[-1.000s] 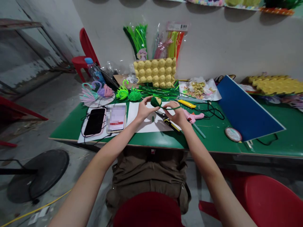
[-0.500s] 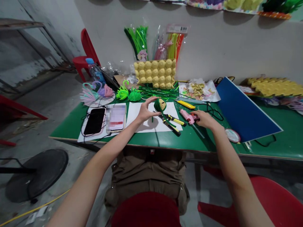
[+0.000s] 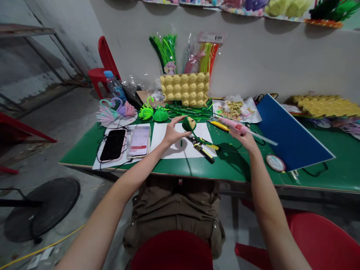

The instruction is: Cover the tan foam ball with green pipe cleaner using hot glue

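Observation:
Between thumb and fingers, my left hand (image 3: pixel 172 132) grips a small yellow egg-carton cup (image 3: pixel 191 123) partly wrapped in dark green pipe cleaner, one strand of which trails to the right. My right hand (image 3: pixel 242 138) is closed around the handle of a pink glue gun (image 3: pixel 234 125), held above the table with a clear glue stick poking out of its back end. Below the cup, pliers (image 3: pixel 201 149) with black and yellow handles lie partly on a white sheet (image 3: pixel 168 150). A yellow utility knife (image 3: pixel 219 126) rests behind the glue gun.
Two phones (image 3: pixel 113 145) lie at left among black cables. Pipe-cleaner swans (image 3: pixel 153 111), a yellow egg carton (image 3: pixel 185 88) and loose green pipe cleaners (image 3: pixel 191 111) stand behind. Scraps on paper (image 3: pixel 236 108), a blue board (image 3: pixel 289 131) and a tape roll (image 3: pixel 275 163) occupy the right side.
My right hand has lifted the pink glue gun off the table and turned it, its back end now pointing right. My left hand holds the wrapped cup in nearly the same place.

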`<state>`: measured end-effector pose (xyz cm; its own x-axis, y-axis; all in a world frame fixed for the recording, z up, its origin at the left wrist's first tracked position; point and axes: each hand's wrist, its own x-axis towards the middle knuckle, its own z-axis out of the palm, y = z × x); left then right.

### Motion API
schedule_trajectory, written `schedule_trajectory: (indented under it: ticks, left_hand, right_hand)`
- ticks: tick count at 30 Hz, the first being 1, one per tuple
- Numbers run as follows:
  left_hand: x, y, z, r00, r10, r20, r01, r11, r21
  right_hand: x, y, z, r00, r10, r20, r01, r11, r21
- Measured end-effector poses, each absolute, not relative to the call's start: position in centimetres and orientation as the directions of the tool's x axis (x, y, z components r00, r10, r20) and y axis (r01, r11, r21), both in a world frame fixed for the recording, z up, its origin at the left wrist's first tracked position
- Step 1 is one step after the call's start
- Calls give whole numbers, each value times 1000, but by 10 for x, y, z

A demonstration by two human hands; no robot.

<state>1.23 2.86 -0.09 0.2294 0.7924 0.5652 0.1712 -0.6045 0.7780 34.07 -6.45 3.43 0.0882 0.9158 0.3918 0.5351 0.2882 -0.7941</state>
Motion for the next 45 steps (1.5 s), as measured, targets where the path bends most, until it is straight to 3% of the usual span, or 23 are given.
schedule_trajectory:
  ticks: [5, 9, 21, 45]
  left_hand:
    - [13, 28, -2, 200, 837, 510, 210, -545, 812]
    - [15, 27, 0, 178, 862, 475, 218, -505, 835]
    - [16, 23, 5, 186, 864, 467, 223, -500, 837]
    - [18, 23, 5, 183, 869, 459, 191, -490, 851]
  right_hand:
    - [294, -48, 42, 97, 925, 368, 242, 337, -910]
    - [281, -49, 34, 20, 943, 333, 160, 326, -932]
    - [280, -57, 26, -109, 961, 253, 324, 275, -905]
    - [278, -61, 28, -116, 962, 246, 361, 272, -892]
